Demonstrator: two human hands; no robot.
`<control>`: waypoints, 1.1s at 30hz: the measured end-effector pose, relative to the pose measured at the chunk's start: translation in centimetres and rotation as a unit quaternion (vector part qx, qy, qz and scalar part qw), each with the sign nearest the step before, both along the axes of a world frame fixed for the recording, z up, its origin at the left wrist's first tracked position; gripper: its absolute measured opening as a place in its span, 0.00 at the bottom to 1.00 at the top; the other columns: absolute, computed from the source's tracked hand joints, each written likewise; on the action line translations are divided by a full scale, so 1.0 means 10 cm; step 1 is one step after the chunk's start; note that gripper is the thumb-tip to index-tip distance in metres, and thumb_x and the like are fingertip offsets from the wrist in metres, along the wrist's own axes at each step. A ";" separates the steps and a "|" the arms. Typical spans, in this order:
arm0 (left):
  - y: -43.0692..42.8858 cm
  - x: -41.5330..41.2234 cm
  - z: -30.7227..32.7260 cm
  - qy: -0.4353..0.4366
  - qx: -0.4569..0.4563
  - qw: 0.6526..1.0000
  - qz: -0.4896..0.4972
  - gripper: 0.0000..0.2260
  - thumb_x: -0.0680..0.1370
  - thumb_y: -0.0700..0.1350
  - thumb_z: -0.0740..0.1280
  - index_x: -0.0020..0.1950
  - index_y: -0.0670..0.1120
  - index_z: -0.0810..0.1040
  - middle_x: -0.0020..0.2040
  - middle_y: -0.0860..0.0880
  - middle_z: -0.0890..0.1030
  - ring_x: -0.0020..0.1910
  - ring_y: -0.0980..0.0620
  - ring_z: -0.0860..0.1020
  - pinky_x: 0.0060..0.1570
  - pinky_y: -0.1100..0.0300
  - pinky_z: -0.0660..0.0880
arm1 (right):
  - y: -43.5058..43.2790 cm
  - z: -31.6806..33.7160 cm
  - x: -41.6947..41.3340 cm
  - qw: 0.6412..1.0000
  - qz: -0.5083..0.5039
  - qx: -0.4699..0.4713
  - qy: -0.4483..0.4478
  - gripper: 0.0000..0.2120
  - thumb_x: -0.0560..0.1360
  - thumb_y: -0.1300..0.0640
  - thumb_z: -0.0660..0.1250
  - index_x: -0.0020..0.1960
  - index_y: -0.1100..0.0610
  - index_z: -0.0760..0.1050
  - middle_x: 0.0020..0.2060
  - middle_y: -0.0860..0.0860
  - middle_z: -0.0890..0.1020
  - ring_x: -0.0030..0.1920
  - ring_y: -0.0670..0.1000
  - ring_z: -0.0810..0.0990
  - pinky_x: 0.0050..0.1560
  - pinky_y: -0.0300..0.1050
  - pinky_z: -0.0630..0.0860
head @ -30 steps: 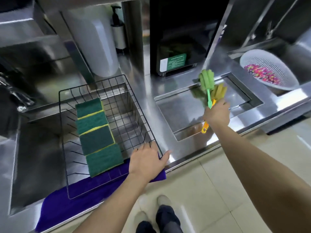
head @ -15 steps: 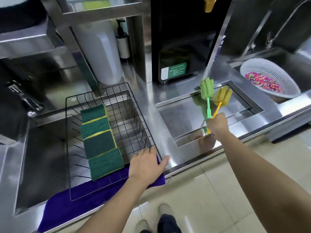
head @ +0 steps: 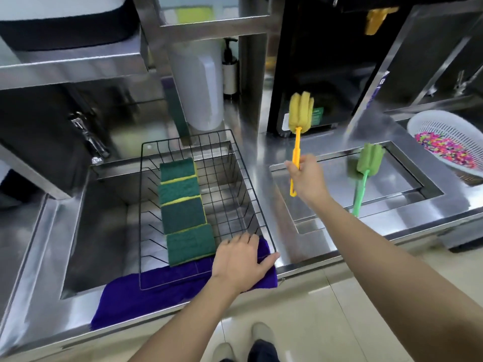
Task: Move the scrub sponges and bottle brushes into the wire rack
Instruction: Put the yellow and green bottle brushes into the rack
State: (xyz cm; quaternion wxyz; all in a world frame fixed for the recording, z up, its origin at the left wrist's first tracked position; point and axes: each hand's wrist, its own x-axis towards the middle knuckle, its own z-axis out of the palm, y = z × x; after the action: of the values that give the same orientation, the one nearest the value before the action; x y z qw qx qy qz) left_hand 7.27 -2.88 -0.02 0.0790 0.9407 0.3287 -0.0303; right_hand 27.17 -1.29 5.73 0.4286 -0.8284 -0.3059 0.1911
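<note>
Stainless steel counter [head: 264,194] with a sunken sink [head: 104,231] on the left, shallow recessed tray [head: 392,184] on the right, tiled floor below. Black wire rack [head: 256,205] sits in the sink on a purple cloth [head: 146,291]; four green scrub sponges [head: 183,205] lie inside in a row. Left hand [head: 239,259] rests flat on the rack's near corner (gripping nothing). Right hand [head: 307,178] clenches the yellow bottle brush [head: 300,113] handle, head up. Green bottle brush [head: 367,163] lies over the tray. White colander [head: 423,124] far right.
</note>
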 end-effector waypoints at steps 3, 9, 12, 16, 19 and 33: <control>0.00 -0.06 -0.01 -0.010 -0.002 1.000 0.001 0.31 0.73 0.68 0.43 0.56 0.47 0.73 0.56 0.48 0.78 0.57 0.48 0.74 0.53 0.54 0.68 | 0.18 -0.04 -0.38 0.996 0.084 -0.042 -0.004 0.11 0.78 0.54 0.62 0.51 0.63 0.69 0.39 0.57 0.75 0.42 0.58 0.76 0.43 0.54 0.74; 0.00 -0.13 -0.03 -0.027 -0.004 1.000 0.000 0.35 0.71 0.68 0.39 0.54 0.46 0.73 0.52 0.46 0.80 0.52 0.46 0.75 0.50 0.52 0.68 | 0.38 -0.24 -0.99 0.974 0.207 -0.094 -0.002 0.14 0.78 0.54 0.61 0.55 0.66 0.69 0.42 0.61 0.79 0.46 0.62 0.80 0.43 0.51 0.73; 0.02 -0.15 -0.01 -0.015 -0.025 1.000 -0.006 0.36 0.71 0.67 0.38 0.60 0.45 0.71 0.57 0.45 0.78 0.55 0.45 0.74 0.53 0.51 0.67 | 0.42 -0.37 -1.15 0.963 0.227 -0.143 -0.007 0.17 0.79 0.54 0.60 0.59 0.67 0.67 0.51 0.65 0.80 0.52 0.64 0.79 0.45 0.50 0.72; 0.04 -0.16 0.00 0.012 -0.061 0.998 -0.010 0.25 0.79 0.61 0.51 0.65 0.43 0.69 0.62 0.42 0.76 0.61 0.44 0.70 0.60 0.50 0.64 | 0.45 -0.55 -1.23 0.944 0.254 -0.210 0.010 0.16 0.79 0.53 0.59 0.57 0.66 0.65 0.56 0.66 0.79 0.55 0.65 0.78 0.44 0.47 0.68; 0.04 -0.15 -0.01 0.017 -0.061 0.998 -0.014 0.24 0.80 0.60 0.52 0.64 0.43 0.70 0.62 0.42 0.76 0.62 0.45 0.71 0.61 0.50 0.64 | 0.45 -0.60 -1.24 0.913 0.295 -0.281 0.014 0.19 0.80 0.53 0.57 0.63 0.67 0.64 0.60 0.66 0.76 0.60 0.64 0.75 0.48 0.49 0.68; 0.06 -0.12 -0.04 -0.010 -0.058 0.998 -0.025 0.30 0.76 0.63 0.46 0.63 0.43 0.71 0.60 0.43 0.77 0.60 0.45 0.71 0.62 0.49 0.64 | 0.47 -0.58 -1.18 0.868 0.383 -0.314 -0.033 0.10 0.78 0.54 0.60 0.39 0.55 0.68 0.44 0.56 0.75 0.44 0.54 0.73 0.43 0.46 0.67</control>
State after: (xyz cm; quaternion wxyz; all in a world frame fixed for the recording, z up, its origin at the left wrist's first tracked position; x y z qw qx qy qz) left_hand 6.03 -2.29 -0.38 0.1359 0.9426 0.3020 -0.0421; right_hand 15.40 3.37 -0.05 0.0286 -0.7428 -0.5372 0.3985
